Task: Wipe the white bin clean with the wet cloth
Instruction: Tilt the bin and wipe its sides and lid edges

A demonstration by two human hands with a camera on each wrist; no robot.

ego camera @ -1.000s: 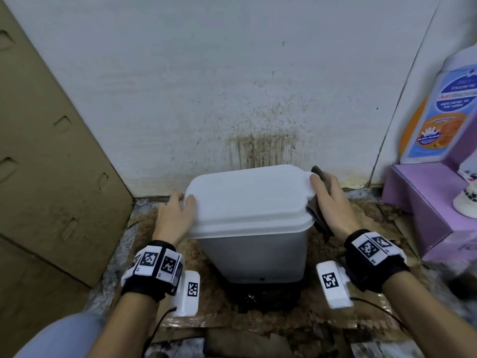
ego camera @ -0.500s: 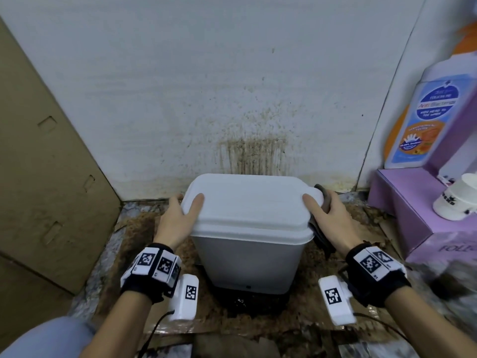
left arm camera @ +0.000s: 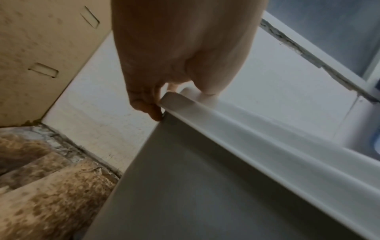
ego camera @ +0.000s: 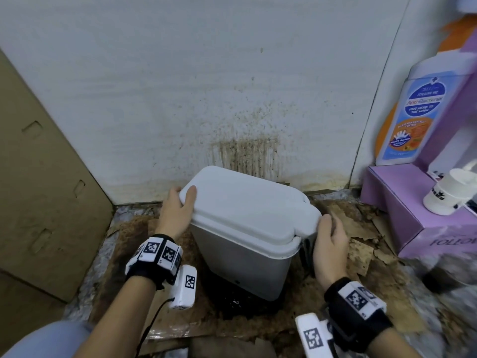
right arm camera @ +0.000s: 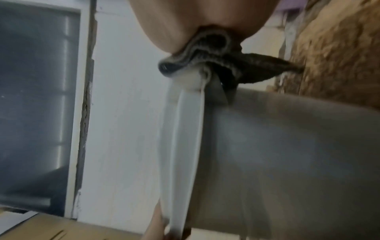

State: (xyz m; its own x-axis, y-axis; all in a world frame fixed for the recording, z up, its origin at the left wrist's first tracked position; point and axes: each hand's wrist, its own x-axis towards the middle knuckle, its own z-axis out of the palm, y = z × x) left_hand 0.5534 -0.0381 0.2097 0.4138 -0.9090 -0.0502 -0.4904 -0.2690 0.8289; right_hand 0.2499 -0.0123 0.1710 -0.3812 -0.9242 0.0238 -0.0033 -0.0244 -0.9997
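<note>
The white bin (ego camera: 247,259) with its closed lid (ego camera: 245,205) stands on the stained floor, turned at an angle to the wall. My left hand (ego camera: 178,210) grips the lid's left corner, thumb on top and fingers under the rim (left arm camera: 156,110). My right hand (ego camera: 327,244) presses the dark wet cloth (right arm camera: 218,56) against the lid's right end and the bin's right side. In the head view only a dark strip of the cloth (ego camera: 305,250) shows between palm and bin. The right fingers are hidden behind the cloth.
A stained white wall (ego camera: 247,148) rises behind the bin. A brown cardboard panel (ego camera: 44,192) leans at the left. At the right stand a purple box (ego camera: 402,208), a white cup (ego camera: 449,192) and a large bottle-shaped display (ego camera: 413,112). Torn wet cardboard (ego camera: 361,228) covers the floor.
The bin has turned, its right end swinging toward me. My right hand slid with the cloth from the lid's far right corner to the nearer right side. The left hand kept its grip.
</note>
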